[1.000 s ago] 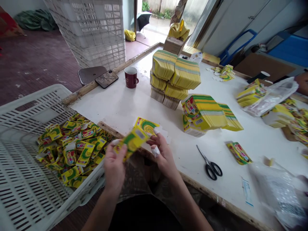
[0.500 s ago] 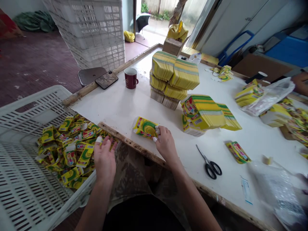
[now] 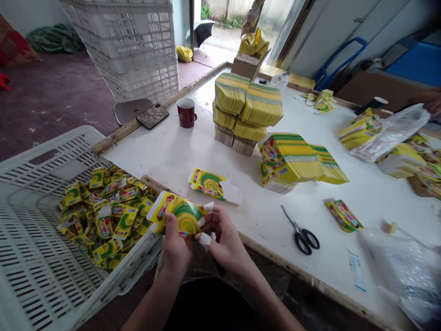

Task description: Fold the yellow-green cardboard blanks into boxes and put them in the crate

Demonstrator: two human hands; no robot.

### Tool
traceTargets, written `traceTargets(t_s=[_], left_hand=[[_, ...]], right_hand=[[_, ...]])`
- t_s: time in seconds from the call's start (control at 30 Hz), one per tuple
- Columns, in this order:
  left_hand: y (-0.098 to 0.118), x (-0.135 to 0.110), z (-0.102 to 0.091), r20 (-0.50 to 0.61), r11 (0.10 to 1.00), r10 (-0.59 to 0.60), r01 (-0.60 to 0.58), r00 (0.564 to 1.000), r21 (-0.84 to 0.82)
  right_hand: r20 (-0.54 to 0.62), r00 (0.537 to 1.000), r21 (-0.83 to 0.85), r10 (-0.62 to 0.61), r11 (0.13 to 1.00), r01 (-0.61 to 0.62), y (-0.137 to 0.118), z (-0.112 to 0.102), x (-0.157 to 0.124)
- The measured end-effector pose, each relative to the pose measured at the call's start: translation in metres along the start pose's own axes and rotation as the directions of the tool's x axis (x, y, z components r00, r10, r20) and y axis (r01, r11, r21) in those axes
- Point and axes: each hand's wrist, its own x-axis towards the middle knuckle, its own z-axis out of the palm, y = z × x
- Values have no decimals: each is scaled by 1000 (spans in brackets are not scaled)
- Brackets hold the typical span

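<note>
A flattened yellow and green printed carton point(image 3: 184, 215) is held in front of me, above the table's near edge. My left hand point(image 3: 176, 248) grips its lower left side, thumb on the printed face. My right hand point(image 3: 225, 236), white tape on several fingertips, closes on its right end. Just beyond, another flat carton point(image 3: 208, 185) lies on the white table with its white flap pointing right. To the left, a white plastic basket point(image 3: 91, 133) contains a heap of small yellow cartons point(image 3: 117, 207).
Black-handled scissors point(image 3: 303, 236) and a single carton point(image 3: 343, 215) lie at right. Stacks of flat cartons point(image 3: 246, 103) stand mid-table, with more bundles point(image 3: 292, 158) nearby. A maroon mug point(image 3: 186, 115) and a phone point(image 3: 152, 115) sit at left. Clear plastic bags point(image 3: 403, 271) lie at right.
My left hand has come from the basket side to the front and now holds a carton. My right hand has left the carton on the table, moved nearer, and grips the held one.
</note>
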Motion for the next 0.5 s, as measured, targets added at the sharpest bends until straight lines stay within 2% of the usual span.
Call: traceTargets(t_s=[0.03,0.1,0.17,0.27,0.33,0.43,0.5], left_hand=[[1,0,1,-48,1000,16,-17,999,-7],[3,2,2,-58,997,73,-73,996,3],[4,2,1,16,995,98,-98,995,13],[7,2,2,151,999,46,-43,987,-23],[8,3,4,178,996,27,-11,984,-88],[8,5,6,119,986,54,-34,991,-162],[4,7,4,82,991,70,-60,994,-115]], right_hand=[[6,1000,8,2,1000,-2,0,1,-1],[21,1000,19,17,1000,-17,1,3,-2],[29,999,38,24,999,-25,4,4,-2],[32,999,67,-4,998,2,8,4,0],[45,999,44,-3,999,1,9,4,0],[64,998,-35,30,999,-27,9,6,-2],[60,998,-74,28,997,-23,11,7,-3]])
